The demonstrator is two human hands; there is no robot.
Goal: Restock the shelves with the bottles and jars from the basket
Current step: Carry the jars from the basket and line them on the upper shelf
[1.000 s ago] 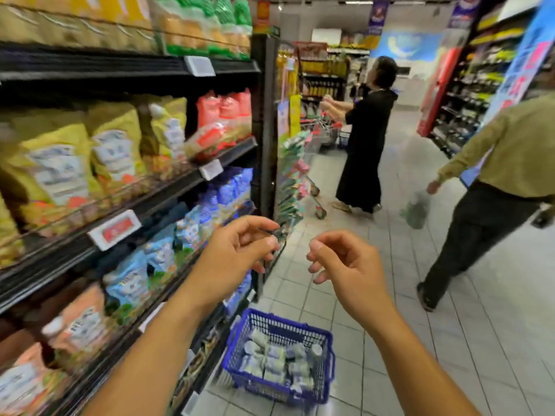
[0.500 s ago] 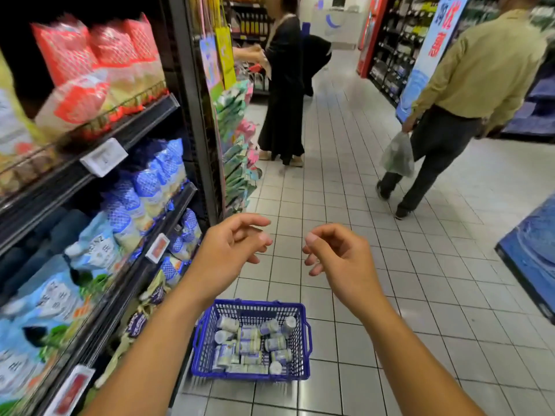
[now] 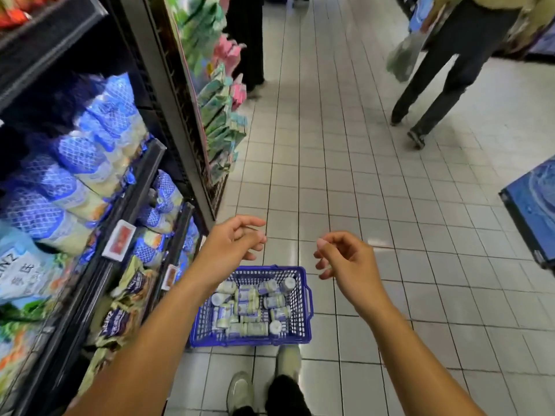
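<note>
1. Where the shelves [image 3: 135,187] run along the left, blue-patterned bags [image 3: 99,139] are seen stacked on them. No jar or bottle of the basket's kind can be made out there, so no restocking is shown as done.
2. The left hand [image 3: 228,247] is held in the air over the basket's far left corner. Its fingers [image 3: 255,222] are loosely curled and apart, and nothing is gripped.
3. The basket [image 3: 249,341] is set on the tiled floor [image 3: 375,175], just beside the lowest shelf and in front of the person's shoes [image 3: 240,391]. The small white-lidded jars [image 3: 250,307] are lying jumbled inside it, mostly on their sides. Its bottom is well covered, so nearly the whole task is judged to be left.
4. The right hand [image 3: 348,262] is raised to the right of the basket, well above the floor. Its fingers [image 3: 322,244] are loosely bent and parted, and nothing is held, so the first pick is judged not yet begun.
5. Farther right, a passer-by [image 3: 444,70] in dark trousers is seen in the aisle, well apart from the basket.
</note>
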